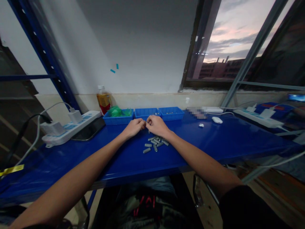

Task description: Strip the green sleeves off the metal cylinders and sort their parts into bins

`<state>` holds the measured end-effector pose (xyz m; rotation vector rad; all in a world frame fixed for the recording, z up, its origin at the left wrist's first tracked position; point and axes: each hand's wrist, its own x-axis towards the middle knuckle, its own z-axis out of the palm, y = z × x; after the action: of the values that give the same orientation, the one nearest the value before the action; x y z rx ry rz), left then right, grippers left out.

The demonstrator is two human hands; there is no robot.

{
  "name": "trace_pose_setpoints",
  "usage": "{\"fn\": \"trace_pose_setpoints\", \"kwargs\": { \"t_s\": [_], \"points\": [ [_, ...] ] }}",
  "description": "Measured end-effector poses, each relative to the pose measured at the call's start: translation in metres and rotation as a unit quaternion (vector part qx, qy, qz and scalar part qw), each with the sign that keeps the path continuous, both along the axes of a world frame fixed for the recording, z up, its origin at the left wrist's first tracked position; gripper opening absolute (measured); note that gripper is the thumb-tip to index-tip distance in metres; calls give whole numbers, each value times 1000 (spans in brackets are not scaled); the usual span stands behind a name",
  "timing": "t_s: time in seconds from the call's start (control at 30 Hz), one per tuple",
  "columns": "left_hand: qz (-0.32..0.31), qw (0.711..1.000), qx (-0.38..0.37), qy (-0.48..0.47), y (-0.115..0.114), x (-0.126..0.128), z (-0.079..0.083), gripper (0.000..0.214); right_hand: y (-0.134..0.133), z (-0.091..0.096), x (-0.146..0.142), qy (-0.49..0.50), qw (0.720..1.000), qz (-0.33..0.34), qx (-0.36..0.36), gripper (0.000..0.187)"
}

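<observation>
My left hand point(135, 128) and my right hand point(156, 126) meet over the blue table, fingertips pinched together. Something small sits between them; the fingers hide most of it, so I cannot make out its kind. Just below the hands lies a loose pile of small silvery metal cylinders point(154, 142), several of them, with a few apart at the near side. Behind the hands stand three blue bins in a row: the left bin point(116, 121) holds green plastic, while the middle bin point(143, 112) and the right bin point(172, 116) contain a few small pieces.
At the left, a white power strip point(71, 128) with plugs lies beside a dark phone point(89, 129). A bottle point(103, 100) stands behind the left bin. Toward the right are a white earphone case point(217, 120), a small white item point(201, 125) and another power strip point(258, 117).
</observation>
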<state>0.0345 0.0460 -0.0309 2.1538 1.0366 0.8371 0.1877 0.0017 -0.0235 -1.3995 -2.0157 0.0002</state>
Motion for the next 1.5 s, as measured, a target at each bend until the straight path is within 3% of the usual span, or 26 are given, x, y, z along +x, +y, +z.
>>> {"fn": "trace_pose_setpoints", "kwargs": {
  "t_s": [0.1, 0.23, 0.33, 0.43, 0.5, 0.63, 0.73, 0.93, 1.07, 1.2, 1.33, 1.5],
  "points": [
    [7, 998, 41, 46, -5, -1, 3, 32, -2, 3, -1, -16, 999, 1, -32, 11],
    [19, 995, 67, 68, -10, 1, 7, 33, -4, 6, -3, -17, 1000, -5, -18, 11],
    [29, 996, 64, 63, -8, 1, 7, 31, -4, 9, 0, -4, 999, 31, -28, 14],
    [43, 996, 53, 49, -3, -3, 7, 34, 0, 11, 8, 34, 995, 80, -42, 23],
    [55, 996, 53, 39, -1, -7, 7, 34, 3, 10, 11, 91, 991, 76, -58, 25],
    [42, 993, 108, 36, -3, -10, 8, 27, 11, 2, 8, 233, 961, 57, -136, 15],
    [-1, 983, 180, 43, -7, -7, 10, 23, 13, -2, 2, 323, 924, 65, -194, 29],
    [-30, 969, 234, 70, -11, -5, 11, 21, 7, 2, -2, 370, 903, 64, -207, 21],
    [-14, 982, 183, 40, -9, -5, 11, 28, 7, 3, -2, 359, 915, 66, -170, 10],
    [8, 988, 146, 50, -8, -5, 8, 32, 16, 7, 11, 315, 946, 56, -45, 8],
    [-80, 965, 205, 141, -9, -6, 7, 24, 27, 14, 54, 233, 965, -56, 110, 19],
    [-157, 940, 223, 205, -12, -5, 8, 21, 31, 12, 106, 57, 967, -220, 118, 28]
  ]
}}
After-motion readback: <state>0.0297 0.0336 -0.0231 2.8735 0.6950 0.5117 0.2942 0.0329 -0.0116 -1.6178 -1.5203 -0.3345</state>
